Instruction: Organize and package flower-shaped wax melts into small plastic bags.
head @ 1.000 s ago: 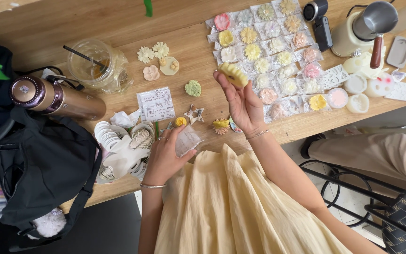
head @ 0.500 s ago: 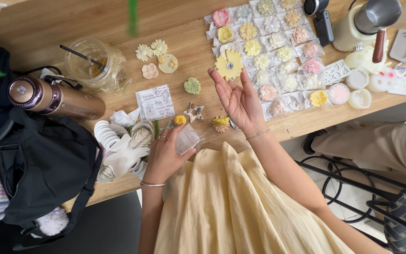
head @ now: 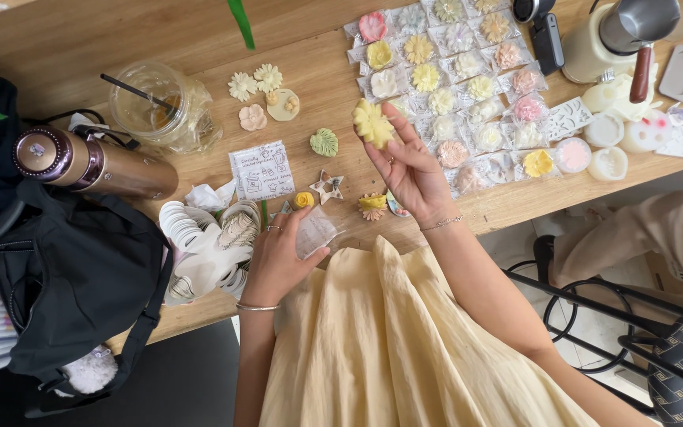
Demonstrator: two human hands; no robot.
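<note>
centre of frame: right hand (head: 411, 170) pinches a yellow flower (head: 373, 124) over the wooden table (head: 81, 47); lower centre, left hand (head: 277, 257) grips a clear bag (head: 315, 231)

Landmark: white printed card (head: 262, 170), square, dark line drawings, flat on the counter (head: 81, 47). Right of it, rows of clear square packets (head: 468, 87) holding pastel flowers. Below-right, a clear packet (head: 315, 232), apparently empty, under the left hand (head: 278, 261).

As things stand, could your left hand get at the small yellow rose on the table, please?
Probably yes: the left hand holds a clear wrapper, but the yellow rose lies just beyond its fingertips, uncovered.
</note>
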